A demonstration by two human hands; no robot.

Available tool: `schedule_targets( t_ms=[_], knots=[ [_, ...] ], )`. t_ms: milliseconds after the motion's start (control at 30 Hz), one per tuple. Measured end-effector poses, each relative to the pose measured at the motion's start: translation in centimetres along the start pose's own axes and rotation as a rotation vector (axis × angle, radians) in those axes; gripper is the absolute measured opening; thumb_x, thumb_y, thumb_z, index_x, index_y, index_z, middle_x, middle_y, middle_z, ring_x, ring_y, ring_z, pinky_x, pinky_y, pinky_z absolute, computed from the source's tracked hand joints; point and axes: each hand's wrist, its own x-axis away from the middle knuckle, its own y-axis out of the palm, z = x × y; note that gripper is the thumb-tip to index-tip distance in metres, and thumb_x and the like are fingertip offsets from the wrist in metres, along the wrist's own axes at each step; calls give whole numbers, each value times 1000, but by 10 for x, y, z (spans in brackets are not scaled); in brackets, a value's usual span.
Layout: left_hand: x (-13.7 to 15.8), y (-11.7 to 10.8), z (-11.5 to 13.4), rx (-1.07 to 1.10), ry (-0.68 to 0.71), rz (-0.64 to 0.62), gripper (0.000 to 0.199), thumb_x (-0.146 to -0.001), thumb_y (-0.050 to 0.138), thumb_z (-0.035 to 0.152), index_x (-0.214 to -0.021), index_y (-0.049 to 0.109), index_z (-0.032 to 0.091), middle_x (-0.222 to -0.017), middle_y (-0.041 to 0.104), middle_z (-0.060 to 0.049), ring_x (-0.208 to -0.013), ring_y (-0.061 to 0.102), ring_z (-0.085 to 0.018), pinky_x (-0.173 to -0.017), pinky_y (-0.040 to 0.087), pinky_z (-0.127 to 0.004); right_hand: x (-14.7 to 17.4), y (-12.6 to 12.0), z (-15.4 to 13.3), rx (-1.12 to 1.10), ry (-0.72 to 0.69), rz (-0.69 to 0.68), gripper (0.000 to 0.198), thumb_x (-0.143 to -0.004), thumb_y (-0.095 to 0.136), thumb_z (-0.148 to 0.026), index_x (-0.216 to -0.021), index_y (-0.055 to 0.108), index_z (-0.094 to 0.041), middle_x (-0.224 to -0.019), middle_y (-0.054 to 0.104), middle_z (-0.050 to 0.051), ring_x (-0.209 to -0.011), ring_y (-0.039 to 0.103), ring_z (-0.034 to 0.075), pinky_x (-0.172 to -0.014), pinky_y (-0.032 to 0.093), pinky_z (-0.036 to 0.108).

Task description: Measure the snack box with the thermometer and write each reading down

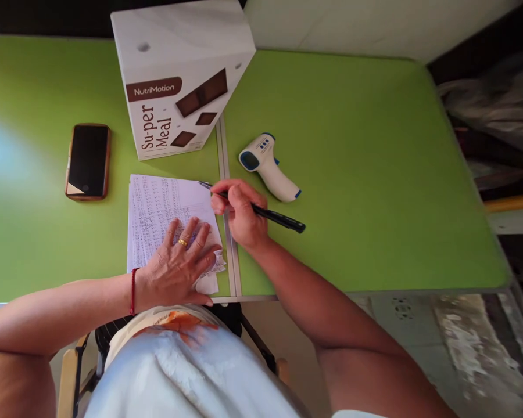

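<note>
A sheet of paper [154, 200] covered in rows of handwriting lies near the front edge of the green table, its lower right corner torn or ragged. My left hand [178, 258] rests flat on its lower part, fingers spread, hiding some of the writing. A black pen [283, 219] is gripped in my right hand [246, 215], its tip pointing left at the sheet's upper right corner. Whether the tip touches the paper I cannot tell. Just beyond my right hand lies a white and blue infrared thermometer [270, 165] on its side.
A tall white NutriMotion box [183, 64] stands behind the paper. To the left lies a smartphone [88, 161] in a brown case, screen dark. A metal seam [227, 232] divides the green table [375, 174]. Bundled plastic [497, 110] sits beyond its right edge.
</note>
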Motion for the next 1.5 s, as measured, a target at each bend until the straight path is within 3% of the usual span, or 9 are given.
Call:
schedule_targets(
  t_ms=[100, 200, 300, 633, 800, 967, 1200, 1500],
  knots=[
    [0, 1, 1, -5, 3, 9, 99, -82, 72, 83, -157, 54, 22, -168, 37, -27, -156, 36, -53, -120, 37, -75, 5, 6, -1, -18, 36, -4, 45, -96, 55, -63, -104, 77, -25, -73, 62, 0, -69, 61, 19, -73, 56, 37],
    [1, 2, 2, 15, 6, 17, 98, -80, 76, 81, -158, 53, 27, -168, 37, -27, -156, 35, -54, -119, 38, -77, 8, 11, -3, 53, 45, 11, 27, -87, 64, -45, -97, 78, -24, -76, 69, 0, -68, 62, 17, -68, 55, 33],
    [1, 3, 2, 54, -1, 17, 98, -80, 76, 81, -159, 52, 28, -169, 35, -27, -157, 34, -54, -119, 36, -78, 8, 15, -3, 113, -31, 57, 14, -78, 68, -35, -85, 73, -24, -74, 70, -1, -61, 59, 15, -60, 51, 29],
    [6, 9, 3, 96, -15, 68, 92, -78, 78, 81, -157, 54, 40, -171, 32, -23, -157, 27, -60, -116, 29, -87, 9, 15, 0, 244, -268, -10, 14, -90, 66, -26, -77, 63, -24, -65, 65, -4, -56, 57, 13, -57, 48, 25],
    [5, 7, 4, 87, -19, 15, 89, -82, 75, 80, -159, 50, 43, -172, 29, -24, -158, 23, -60, -115, 26, -89, 7, 15, 5, 280, -359, -15, 15, -93, 64, -24, -79, 62, -24, -65, 65, -6, -54, 56, 11, -55, 47, 24],
    [2, 4, 5, 86, -18, -9, 87, -82, 73, 81, -158, 52, 43, -171, 30, -27, -156, 25, -63, -110, 29, -92, 8, 15, 8, 330, -342, -32, 15, -96, 63, -28, -81, 62, -24, -66, 64, -5, -56, 56, 12, -56, 47, 25],
    [1, 1, 5, 98, -18, -11, 85, -84, 73, 79, -158, 53, 42, -170, 33, -26, -156, 27, -62, -111, 30, -91, 9, 18, 6, 336, -372, -30, 15, -95, 61, -22, -80, 59, -24, -67, 64, -6, -57, 58, 11, -58, 48, 23],
    [1, 1, 4, 101, -22, -45, 86, -83, 74, 79, -158, 52, 43, -171, 31, -26, -155, 26, -63, -109, 28, -93, 10, 16, 8, 371, -324, -18, 17, -95, 59, -30, -79, 60, -24, -67, 63, -4, -58, 55, 13, -58, 48, 25]
  ],
)
